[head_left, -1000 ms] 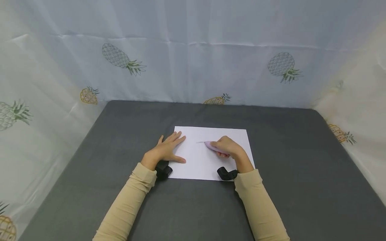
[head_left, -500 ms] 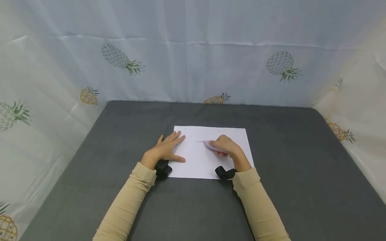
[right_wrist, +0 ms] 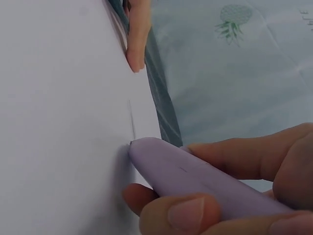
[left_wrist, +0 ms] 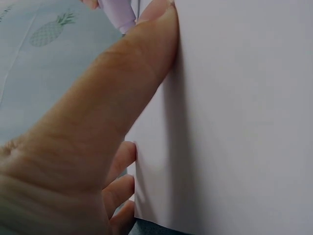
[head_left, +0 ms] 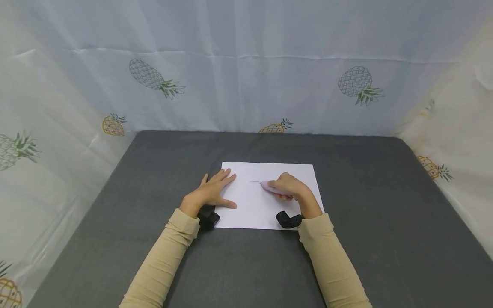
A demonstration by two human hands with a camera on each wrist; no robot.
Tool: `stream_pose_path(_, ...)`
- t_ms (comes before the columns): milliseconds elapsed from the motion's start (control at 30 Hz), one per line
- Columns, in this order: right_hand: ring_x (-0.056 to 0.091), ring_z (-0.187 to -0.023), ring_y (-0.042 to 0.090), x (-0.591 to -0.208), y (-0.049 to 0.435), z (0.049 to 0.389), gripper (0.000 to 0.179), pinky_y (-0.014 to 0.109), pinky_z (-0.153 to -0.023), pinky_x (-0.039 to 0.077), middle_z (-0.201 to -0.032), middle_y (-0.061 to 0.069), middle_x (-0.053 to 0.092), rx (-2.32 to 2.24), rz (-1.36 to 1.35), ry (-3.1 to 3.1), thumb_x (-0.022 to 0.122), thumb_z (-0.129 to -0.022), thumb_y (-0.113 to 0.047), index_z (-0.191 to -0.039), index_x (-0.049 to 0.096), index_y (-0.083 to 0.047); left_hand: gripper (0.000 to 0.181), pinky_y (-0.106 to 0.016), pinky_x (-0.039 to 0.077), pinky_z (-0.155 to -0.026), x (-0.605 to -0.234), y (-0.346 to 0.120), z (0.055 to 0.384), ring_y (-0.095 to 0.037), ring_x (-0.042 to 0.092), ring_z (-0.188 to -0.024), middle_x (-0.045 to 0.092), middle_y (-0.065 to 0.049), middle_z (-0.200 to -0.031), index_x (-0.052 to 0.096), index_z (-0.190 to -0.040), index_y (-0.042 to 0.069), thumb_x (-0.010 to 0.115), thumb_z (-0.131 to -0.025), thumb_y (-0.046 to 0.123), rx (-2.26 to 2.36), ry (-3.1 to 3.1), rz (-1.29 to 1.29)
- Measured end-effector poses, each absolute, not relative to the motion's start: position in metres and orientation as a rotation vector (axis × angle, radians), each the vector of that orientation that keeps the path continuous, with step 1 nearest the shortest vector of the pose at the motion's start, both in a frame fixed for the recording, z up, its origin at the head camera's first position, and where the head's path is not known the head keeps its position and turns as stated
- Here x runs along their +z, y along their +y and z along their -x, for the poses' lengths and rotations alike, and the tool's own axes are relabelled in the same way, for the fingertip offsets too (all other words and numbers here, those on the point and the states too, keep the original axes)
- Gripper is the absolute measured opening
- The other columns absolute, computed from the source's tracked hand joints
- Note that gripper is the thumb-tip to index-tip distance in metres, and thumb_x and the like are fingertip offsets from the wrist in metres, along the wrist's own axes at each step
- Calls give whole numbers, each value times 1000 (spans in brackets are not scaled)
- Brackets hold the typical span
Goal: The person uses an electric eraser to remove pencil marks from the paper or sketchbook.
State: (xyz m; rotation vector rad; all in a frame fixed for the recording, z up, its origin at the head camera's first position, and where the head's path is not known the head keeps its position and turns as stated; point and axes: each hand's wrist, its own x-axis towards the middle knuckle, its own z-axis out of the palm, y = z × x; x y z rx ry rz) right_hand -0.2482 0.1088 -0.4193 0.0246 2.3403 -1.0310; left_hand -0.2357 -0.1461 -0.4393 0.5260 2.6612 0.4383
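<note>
A white sheet of paper [head_left: 246, 214] lies on the dark grey tabletop. My left hand [head_left: 211, 191] rests on its left side with fingers spread; in the left wrist view the thumb [left_wrist: 142, 54] lies against the paper. Over the right half of the sheet, my right hand [head_left: 292, 187] grips a lilac utility knife [head_left: 269, 188], its nose pointing left at the paper. The right wrist view shows the small dark tip of the knife [right_wrist: 181, 171] touching the sheet, at the end of a thin line [right_wrist: 131, 117]. Part of the knife is hidden inside my hand.
Black wrist devices [head_left: 208, 220] hang by both wrists over the paper's near edge. The grey table [head_left: 246, 265] spreads around the sheet. Behind it and at both sides hangs a white curtain [head_left: 231, 85] printed with pineapples.
</note>
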Motion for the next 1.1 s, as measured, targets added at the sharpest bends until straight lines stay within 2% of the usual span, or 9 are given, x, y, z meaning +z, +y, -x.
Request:
stream_pose_path(267, 34, -41, 8, -422, 106, 248, 38, 20, -42, 31, -46, -2, 43, -1010, -28, 2363, 50, -95, -30, -64, 50, -8, 99, -67, 0, -119, -440, -145, 235, -30, 4, -155, 7, -8, -166, 20, -155, 18, 73, -79, 51, 432, 2663, -523)
stream_pose_path(467, 35, -39, 7, -422, 104, 249, 34, 19, -42, 32, -46, -2, 43, -1041, -38, 2349, 50, -96, -29, -70, 51, -7, 99, -67, 1, -119, -439, -146, 235, -31, 4, -155, 8, -9, -166, 20, -155, 17, 74, -79, 51, 440, 2663, -531)
stream_pose_path(933, 33, -39, 8, -420, 105, 246, 39, 20, -41, 31, -46, -2, 43, -1016, -24, 2375, 50, -96, -29, -63, 51, -7, 99, -66, 0, -119, -439, -144, 235, -29, 3, -155, 7, -7, -166, 19, -155, 19, 74, -79, 51, 430, 2661, -515)
stream_pose_path(1100, 34, -39, 7, -421, 106, 246, 37, 20, -41, 32, -45, -3, 44, -1066, -4, 2352, 50, -96, -29, -66, 51, -7, 99, -67, 0, -119, -439, -145, 234, -30, 4, -155, 7, -8, -166, 20, -155, 18, 74, -79, 51, 422, 2667, -512)
